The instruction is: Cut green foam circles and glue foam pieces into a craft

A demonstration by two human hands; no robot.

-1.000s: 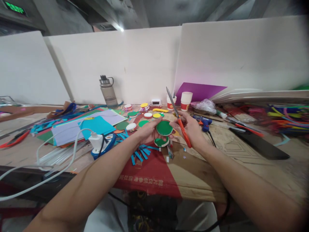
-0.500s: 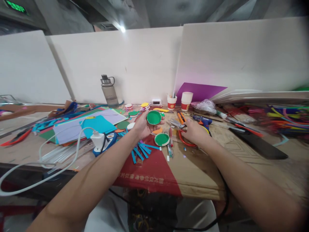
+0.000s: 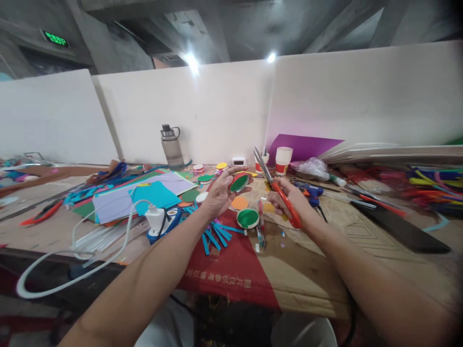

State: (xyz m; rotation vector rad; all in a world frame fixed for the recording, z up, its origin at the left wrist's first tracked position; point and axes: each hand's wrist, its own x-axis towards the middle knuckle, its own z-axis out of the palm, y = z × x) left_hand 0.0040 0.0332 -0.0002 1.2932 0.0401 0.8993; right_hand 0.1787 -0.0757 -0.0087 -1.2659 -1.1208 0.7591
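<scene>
The left hand (image 3: 219,195) pinches a round green paper disc with a white rim (image 3: 239,182) between thumb and fingertips, raised above the cardboard-covered table (image 3: 307,270), tilted. Just right of it, the right hand (image 3: 289,200) grips orange-handled scissors (image 3: 277,185), fingers closed through the loops, blades pointing up.

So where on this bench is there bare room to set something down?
Bare cardboard lies near the front edge, between the right hand holding scissors and the black strip. Crowded: paper sheets behind the left hand, pipe cleaners far right.
</scene>
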